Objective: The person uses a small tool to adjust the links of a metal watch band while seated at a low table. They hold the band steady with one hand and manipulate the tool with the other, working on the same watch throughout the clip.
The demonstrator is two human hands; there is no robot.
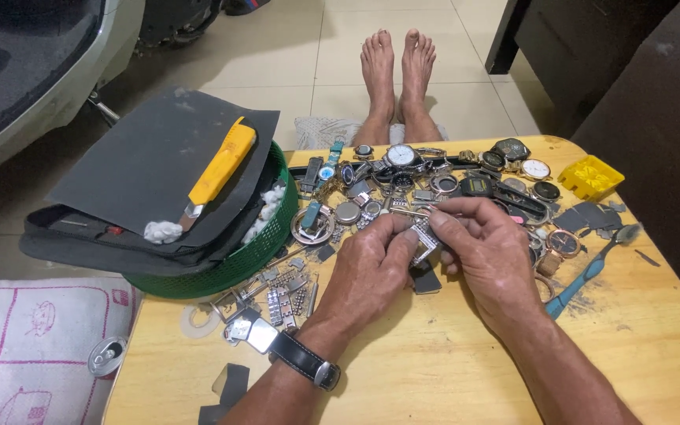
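Both hands meet over the middle of the wooden worktop [450,370]. Left hand [367,271] and right hand [485,244] are closed together on a small metal watch bracelet piece [425,236], fingertips pinching it from either side, held just above the surface. A black-strapped wristwatch [304,358] sits on the left wrist. Dark flat piece [425,279] lies on the worktop right under the hands. Beyond them, a dense scatter of watches and watch cases [434,169] along the far edge. Loose metal band links [281,295] near the left forearm. Blue toothbrush [592,267] lies to the right, well apart from a small yellow tray [589,177] at the far right corner. Green basket [257,252] on the left, topped by dark sandpaper sheets [159,157] and a yellow utility knife [218,169]. Bare feet [397,67] on the tiled floor past the worktop
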